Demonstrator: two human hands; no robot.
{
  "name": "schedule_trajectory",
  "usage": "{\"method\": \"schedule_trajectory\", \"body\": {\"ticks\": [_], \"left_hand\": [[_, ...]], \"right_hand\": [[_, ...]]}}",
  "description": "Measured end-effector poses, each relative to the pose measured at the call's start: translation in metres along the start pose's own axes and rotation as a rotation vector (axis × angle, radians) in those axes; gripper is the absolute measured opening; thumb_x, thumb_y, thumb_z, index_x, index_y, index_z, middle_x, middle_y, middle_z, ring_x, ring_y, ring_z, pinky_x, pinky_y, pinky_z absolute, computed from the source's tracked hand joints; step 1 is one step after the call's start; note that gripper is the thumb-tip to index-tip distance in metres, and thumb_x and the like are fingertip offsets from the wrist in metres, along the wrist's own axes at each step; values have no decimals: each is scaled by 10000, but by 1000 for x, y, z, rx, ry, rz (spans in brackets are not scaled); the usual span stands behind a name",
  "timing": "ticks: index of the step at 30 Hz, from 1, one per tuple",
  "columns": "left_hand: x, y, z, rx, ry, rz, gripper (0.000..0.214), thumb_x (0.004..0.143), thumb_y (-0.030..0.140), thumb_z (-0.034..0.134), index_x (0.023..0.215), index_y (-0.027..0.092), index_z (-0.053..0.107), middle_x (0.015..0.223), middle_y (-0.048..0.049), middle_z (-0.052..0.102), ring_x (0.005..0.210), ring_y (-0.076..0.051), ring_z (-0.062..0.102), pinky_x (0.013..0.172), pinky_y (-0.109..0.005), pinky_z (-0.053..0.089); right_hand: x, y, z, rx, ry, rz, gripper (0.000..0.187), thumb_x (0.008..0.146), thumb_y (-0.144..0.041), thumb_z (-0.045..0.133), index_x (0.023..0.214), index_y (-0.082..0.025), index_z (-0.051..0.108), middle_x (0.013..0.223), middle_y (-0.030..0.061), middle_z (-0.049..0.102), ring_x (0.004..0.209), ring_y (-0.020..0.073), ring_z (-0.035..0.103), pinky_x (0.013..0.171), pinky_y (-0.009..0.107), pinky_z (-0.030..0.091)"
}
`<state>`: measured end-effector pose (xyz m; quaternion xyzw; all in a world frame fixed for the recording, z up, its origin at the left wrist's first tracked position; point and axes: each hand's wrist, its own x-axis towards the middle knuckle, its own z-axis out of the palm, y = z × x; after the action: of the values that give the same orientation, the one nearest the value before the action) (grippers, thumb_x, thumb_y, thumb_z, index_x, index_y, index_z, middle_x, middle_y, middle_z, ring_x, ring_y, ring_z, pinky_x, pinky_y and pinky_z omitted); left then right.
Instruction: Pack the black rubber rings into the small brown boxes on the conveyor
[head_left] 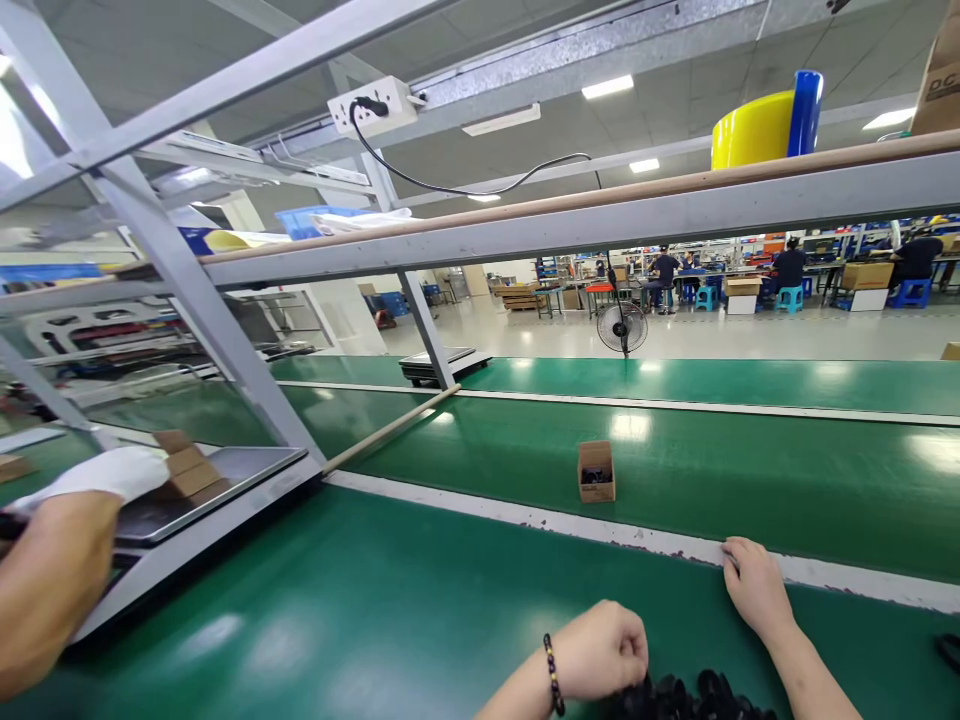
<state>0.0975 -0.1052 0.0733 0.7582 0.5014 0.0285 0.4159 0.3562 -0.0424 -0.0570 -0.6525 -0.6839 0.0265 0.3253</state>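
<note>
Curling my left hand [606,650] at black parts [679,700] and resting my right hand [756,588] on the white rail [570,522], I cannot tell whether either's fingers pinch anything.

the head-worn camera is looking forward and down over the green tabletop [420,580], sitting near the black pieces [694,700] at the lower right and facing the distant floor [517,338] above mid-frame.
</note>
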Motion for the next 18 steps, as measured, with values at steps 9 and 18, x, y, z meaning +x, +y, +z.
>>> {"method": "schedule_trajectory", "body": {"ticks": [9, 18], "left_hand": [[62, -17, 3, 141, 430, -23, 139, 774, 133, 440, 710, 177, 555, 692, -6, 602, 702, -143, 554, 621, -216, 365], [72, -35, 3, 158, 408, 118, 157, 802, 176, 415, 657, 194, 473, 687, -2, 569, 672, -154, 524, 611, -235, 342]], "right_hand": [[5, -11, -5, -3, 25, -18, 279, 795, -153, 380, 886, -178, 642, 1021, 97, 639, 991, 238, 556, 872, 375, 423], [9, -18, -15, -105, 58, -12, 271, 796, -102, 399, 898, -183, 637, 1018, 72, 633, 1000, 199, 546, 879, 313, 429]]}}
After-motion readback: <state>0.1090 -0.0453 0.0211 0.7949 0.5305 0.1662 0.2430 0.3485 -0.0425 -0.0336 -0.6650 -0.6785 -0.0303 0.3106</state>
